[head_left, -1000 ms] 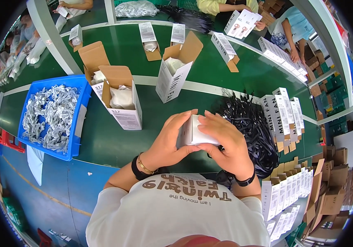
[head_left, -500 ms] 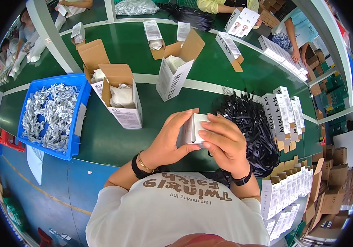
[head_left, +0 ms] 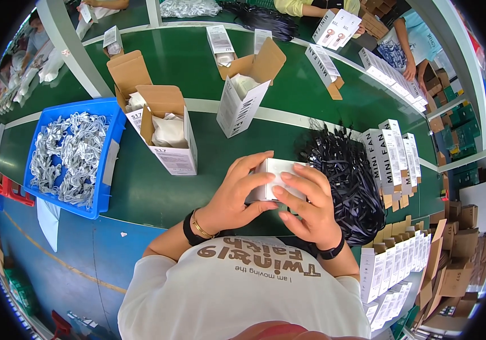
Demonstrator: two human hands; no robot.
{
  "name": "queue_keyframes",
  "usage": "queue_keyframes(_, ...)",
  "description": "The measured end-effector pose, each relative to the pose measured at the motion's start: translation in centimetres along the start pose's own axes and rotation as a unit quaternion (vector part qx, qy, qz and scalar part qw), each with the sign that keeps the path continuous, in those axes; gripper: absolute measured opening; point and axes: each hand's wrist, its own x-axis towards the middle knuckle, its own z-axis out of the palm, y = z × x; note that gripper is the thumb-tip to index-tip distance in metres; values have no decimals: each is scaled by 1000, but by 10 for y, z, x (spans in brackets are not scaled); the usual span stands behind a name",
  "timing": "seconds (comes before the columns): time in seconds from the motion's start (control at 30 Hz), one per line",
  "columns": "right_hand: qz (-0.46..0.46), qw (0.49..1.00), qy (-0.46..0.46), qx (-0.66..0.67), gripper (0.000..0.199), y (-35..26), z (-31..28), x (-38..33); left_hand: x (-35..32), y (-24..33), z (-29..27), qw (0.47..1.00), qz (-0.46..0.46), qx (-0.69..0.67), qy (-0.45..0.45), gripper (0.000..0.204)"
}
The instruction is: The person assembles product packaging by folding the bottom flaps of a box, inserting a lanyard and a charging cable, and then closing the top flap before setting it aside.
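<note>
In front of my chest, a white carton stands with its closed top facing up. My left hand is closed round the carton's left side, its index finger reaching onto the lid. My right hand has its fingers apart, the tips resting on the lid and right edge; its thumb sits lower, off the top. The carton's lower part is hidden by my hands. To the right lies a heap of black straps. Ahead stands an open carton with a white-wrapped item inside.
A blue bin of white cables sits left, beside two open filled cartons. White cartons stand at right and lower right. Across the green table, a co-worker's hand is by a carton row; another person holds cartons.
My left index finger has moved onto the lid. My right fingers have spread, and the right thumb has come away from the carton's near edge. More of the lid shows.
</note>
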Motion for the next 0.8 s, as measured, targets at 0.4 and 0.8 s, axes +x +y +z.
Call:
queue_keyframes(0.4, 68, 993, -101, -4, 41, 11, -19, 24, -2, 5, -3, 1000, -12, -2, -25, 49)
queue_keyframes(0.8, 81, 988, 102, 84, 57, 31, 13, -26, -7, -10, -6, 1000, -9, 4, -3, 59)
